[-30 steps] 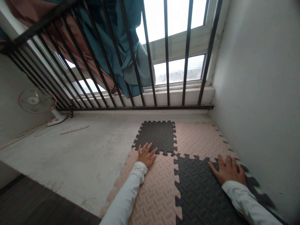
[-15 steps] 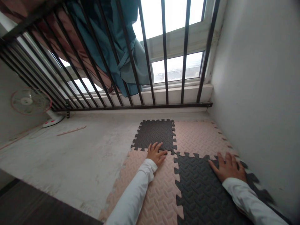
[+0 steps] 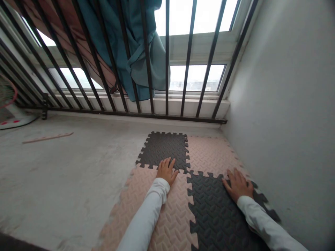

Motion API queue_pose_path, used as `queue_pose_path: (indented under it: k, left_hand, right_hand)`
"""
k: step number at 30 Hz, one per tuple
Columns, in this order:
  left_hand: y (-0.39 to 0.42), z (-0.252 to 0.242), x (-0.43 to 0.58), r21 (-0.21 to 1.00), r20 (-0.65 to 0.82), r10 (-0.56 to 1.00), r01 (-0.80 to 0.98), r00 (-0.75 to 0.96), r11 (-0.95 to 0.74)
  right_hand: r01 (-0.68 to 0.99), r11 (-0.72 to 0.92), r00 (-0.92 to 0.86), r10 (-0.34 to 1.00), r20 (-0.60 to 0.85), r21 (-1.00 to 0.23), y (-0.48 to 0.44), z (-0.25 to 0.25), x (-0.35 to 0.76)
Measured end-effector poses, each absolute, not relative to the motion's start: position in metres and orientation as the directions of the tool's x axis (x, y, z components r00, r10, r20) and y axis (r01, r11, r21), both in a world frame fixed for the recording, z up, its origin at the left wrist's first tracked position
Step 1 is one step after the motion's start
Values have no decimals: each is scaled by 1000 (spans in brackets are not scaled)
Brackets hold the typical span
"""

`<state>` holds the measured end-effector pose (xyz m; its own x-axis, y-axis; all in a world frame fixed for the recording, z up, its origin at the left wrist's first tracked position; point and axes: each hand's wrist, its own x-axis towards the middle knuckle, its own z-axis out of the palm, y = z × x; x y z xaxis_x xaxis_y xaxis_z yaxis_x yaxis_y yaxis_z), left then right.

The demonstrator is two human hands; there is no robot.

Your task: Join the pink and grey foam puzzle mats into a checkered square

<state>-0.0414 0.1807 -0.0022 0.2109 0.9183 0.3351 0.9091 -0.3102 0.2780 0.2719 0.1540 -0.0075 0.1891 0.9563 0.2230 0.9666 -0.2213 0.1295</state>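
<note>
Interlocking foam mat tiles lie on the pale floor beside the wall. My left hand (image 3: 166,170) rests with spread fingers over the seam between the far black foam tile (image 3: 164,146) and the near pink foam tile (image 3: 172,216). Flat and spread, my right hand (image 3: 238,184) lies where the near black foam tile (image 3: 217,209) meets the far pink foam tile (image 3: 211,153). Neither hand grips anything. White sleeves cover both forearms, and they hide parts of the near tiles.
A dark metal railing (image 3: 157,115) runs along the back, with blue and pink curtains (image 3: 146,66) and windows behind it. The white wall (image 3: 282,104) borders the tiles at right. On the left are a fan (image 3: 18,116) and a thin strip (image 3: 48,138) on the floor (image 3: 78,174).
The camera view has turned, so the fan now sits partly out of frame at left. Both hands stay on the same seams, open and nearly unmoved against the tiles.
</note>
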Motion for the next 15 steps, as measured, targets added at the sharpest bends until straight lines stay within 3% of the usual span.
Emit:
queue_pose_path:
  k: [6, 9, 15]
  left_hand:
    - [183, -12, -39, 305, 369, 910, 900, 190, -311]
    - [183, -13, -38, 310, 388, 905, 900, 175, -307]
    - [181, -8, -38, 314, 326, 929, 907, 175, -281]
  right_hand:
    - [991, 99, -84, 985, 154, -89, 236, 23, 197]
    - [977, 141, -125, 987, 106, -159, 281, 29, 156]
    - [973, 147, -137, 988, 68, -176, 323, 31, 131]
